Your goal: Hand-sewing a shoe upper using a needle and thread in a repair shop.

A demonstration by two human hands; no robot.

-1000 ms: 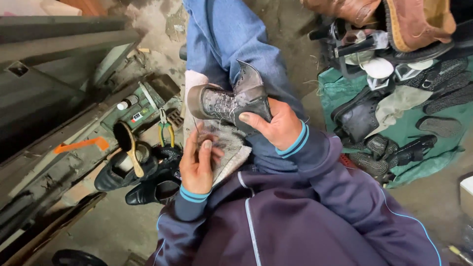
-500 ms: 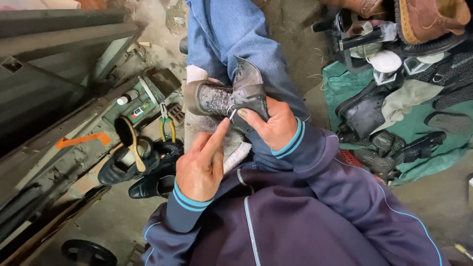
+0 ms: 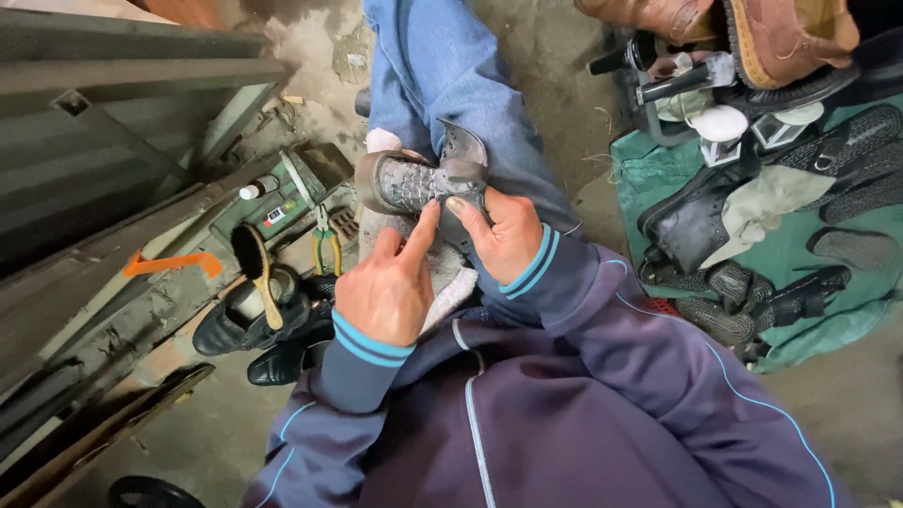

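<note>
At the bottom of the frame a dark purple jacket (image 3: 564,414) with light blue piping fills the view, its sleeves running up to both hands at the centre. The left hand (image 3: 390,282) has its fingers loosely curled and the forefinger stretched out, its tip pressed against the side of a worn grey shoe (image 3: 423,179); it grips nothing. The right hand (image 3: 503,230) is closed around the rear of the shoe, thumb laid over the upper, holding it steady on a whitish cloth (image 3: 442,282) spread over the lap, just above the hands in the middle of the frame. By the look of it the step in hand is rubbing or working something into the upper with a fingertip; a next move would call for a firm hold by the right hand while the shoe is turned to bring another side under the finger. Left of the lap, on the floor, a brush (image 3: 256,268) lies over a pair of black shoes (image 3: 259,329), with yellow-handled pliers (image 3: 326,246) near a green toolbox (image 3: 282,202) beyond them. At the right, dark shoes and loose soles lie on a green sheet (image 3: 800,254), and brown boots (image 3: 734,33) fill the upper right corner.
</note>
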